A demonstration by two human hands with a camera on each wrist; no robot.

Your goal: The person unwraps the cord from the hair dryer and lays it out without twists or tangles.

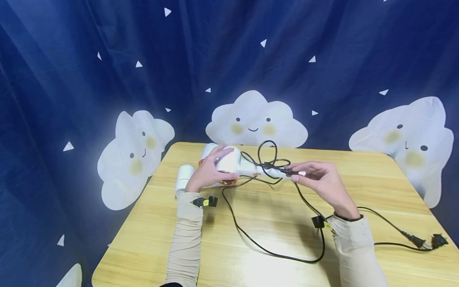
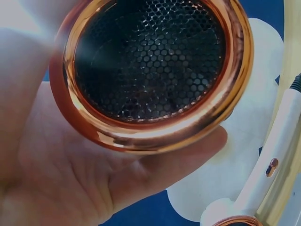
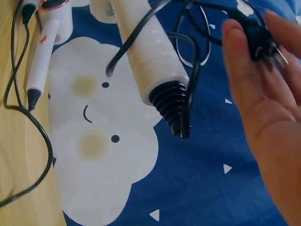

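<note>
My left hand [image 1: 211, 169] grips a white hair dryer [image 1: 229, 159] round its head, above the table. In the left wrist view the dryer's copper ring [image 2: 188, 134] surrounds a dark honeycomb mesh, with my fingers curled about it. Its handle extends to the right, ending in a black ribbed sleeve [image 3: 169, 101]. A black cord [image 1: 269, 159] loops around and over the handle. Near the handle's end my right hand [image 1: 319, 179] pinches the cord's two-pin plug [image 3: 258, 44], its metal prongs pointing out past the fingers.
A white cylindrical part [image 1: 184, 177] shows left of my left hand. Another white hair dryer [image 3: 42, 66] lies on the wooden table [image 1: 272, 215]. A black cord curves across the tabletop, and a second plug [image 1: 417, 241] lies at the right. A blue cloud-patterned curtain [image 1: 190, 71] hangs behind.
</note>
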